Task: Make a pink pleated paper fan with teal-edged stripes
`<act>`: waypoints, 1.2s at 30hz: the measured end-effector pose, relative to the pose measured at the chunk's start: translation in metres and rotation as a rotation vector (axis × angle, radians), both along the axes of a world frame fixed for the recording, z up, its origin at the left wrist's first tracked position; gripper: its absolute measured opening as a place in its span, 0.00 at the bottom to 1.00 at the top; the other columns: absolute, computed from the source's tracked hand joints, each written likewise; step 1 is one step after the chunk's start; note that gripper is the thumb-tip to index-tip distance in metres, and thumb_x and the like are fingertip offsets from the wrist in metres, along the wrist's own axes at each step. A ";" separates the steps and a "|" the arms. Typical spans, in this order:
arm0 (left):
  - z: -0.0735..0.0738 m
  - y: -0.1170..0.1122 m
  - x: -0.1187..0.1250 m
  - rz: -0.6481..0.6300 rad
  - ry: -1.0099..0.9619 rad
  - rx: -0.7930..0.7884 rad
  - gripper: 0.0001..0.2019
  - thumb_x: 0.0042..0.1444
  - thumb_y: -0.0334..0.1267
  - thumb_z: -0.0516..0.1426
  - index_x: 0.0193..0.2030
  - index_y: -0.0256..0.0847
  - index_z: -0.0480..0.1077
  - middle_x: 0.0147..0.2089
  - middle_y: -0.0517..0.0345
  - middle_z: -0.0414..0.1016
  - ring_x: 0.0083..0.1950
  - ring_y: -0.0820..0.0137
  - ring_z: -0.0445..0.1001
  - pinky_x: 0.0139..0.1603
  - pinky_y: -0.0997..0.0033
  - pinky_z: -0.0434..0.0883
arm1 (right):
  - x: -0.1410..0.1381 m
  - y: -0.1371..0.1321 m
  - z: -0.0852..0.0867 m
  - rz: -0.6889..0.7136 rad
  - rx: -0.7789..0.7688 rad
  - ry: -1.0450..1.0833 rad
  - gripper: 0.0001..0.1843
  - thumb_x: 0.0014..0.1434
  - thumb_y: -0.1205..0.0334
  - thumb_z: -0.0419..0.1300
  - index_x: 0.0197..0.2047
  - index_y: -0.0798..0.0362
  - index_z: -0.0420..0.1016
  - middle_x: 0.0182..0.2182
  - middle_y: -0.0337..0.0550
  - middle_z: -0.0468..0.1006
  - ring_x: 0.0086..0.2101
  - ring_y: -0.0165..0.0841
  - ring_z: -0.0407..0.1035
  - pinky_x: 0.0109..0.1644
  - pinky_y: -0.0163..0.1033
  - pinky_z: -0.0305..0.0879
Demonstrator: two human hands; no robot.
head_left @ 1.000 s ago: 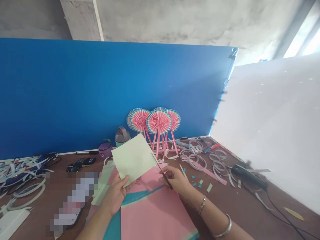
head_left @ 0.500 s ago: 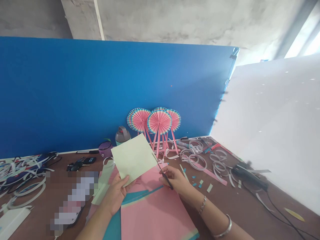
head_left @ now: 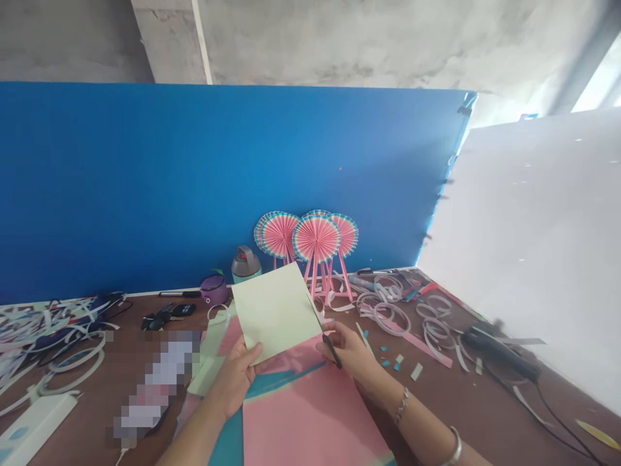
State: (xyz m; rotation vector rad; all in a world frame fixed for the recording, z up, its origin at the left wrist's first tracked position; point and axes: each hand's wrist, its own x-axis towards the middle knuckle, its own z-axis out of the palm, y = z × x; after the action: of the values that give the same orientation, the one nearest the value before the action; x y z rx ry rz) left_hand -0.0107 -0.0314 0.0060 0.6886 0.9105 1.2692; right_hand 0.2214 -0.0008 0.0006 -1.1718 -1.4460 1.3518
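Note:
My left hand [head_left: 233,382] is closed on the lower left corner of a pale green paper sheet [head_left: 276,310], holding it tilted above the table. My right hand [head_left: 350,353] grips black-handled scissors [head_left: 326,333] whose blades meet the sheet's right edge. Under both hands lie pink paper sheets [head_left: 301,421] with a teal sheet [head_left: 228,443] among them. A strip of pale green paper [head_left: 206,375] lies beside my left hand.
Three pink pleated paper fans [head_left: 310,239] on sticks lean against the blue board [head_left: 194,181]. A bottle [head_left: 245,264] and purple pot [head_left: 215,290] stand nearby. White paper rings [head_left: 388,310] and scraps litter the right, a black glue gun [head_left: 504,353] with cord too. Strips pile at left [head_left: 43,330].
The view has shifted slightly, so everything sits a little further right. The green sheet is turned a bit more upright, and the scissors stay at its right edge.

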 end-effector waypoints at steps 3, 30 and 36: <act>-0.002 0.000 0.000 -0.026 -0.002 0.023 0.25 0.50 0.34 0.62 0.56 0.42 0.64 0.57 0.51 0.71 0.57 0.58 0.69 0.55 0.60 0.70 | 0.000 0.001 -0.001 -0.011 0.008 -0.004 0.23 0.46 0.55 0.64 0.44 0.53 0.64 0.19 0.31 0.68 0.20 0.26 0.61 0.23 0.31 0.52; -0.006 0.001 -0.002 -0.070 0.012 0.009 0.25 0.53 0.35 0.60 0.57 0.43 0.61 0.59 0.54 0.69 0.60 0.59 0.65 0.58 0.59 0.68 | -0.001 0.003 -0.007 0.011 0.056 -0.013 0.13 0.48 0.56 0.63 0.33 0.53 0.64 0.17 0.31 0.66 0.19 0.26 0.60 0.22 0.31 0.52; -0.008 0.002 -0.003 -0.061 0.021 0.019 0.24 0.53 0.36 0.60 0.57 0.43 0.62 0.59 0.53 0.68 0.60 0.58 0.65 0.58 0.58 0.69 | -0.001 0.004 -0.007 0.007 0.056 -0.002 0.13 0.47 0.57 0.64 0.31 0.52 0.64 0.16 0.30 0.64 0.18 0.25 0.59 0.22 0.31 0.51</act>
State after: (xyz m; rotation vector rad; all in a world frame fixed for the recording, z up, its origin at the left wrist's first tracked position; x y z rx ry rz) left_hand -0.0138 -0.0291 -0.0022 0.7405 0.8887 1.2199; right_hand 0.2206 0.0035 -0.0065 -1.1341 -1.4810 1.3069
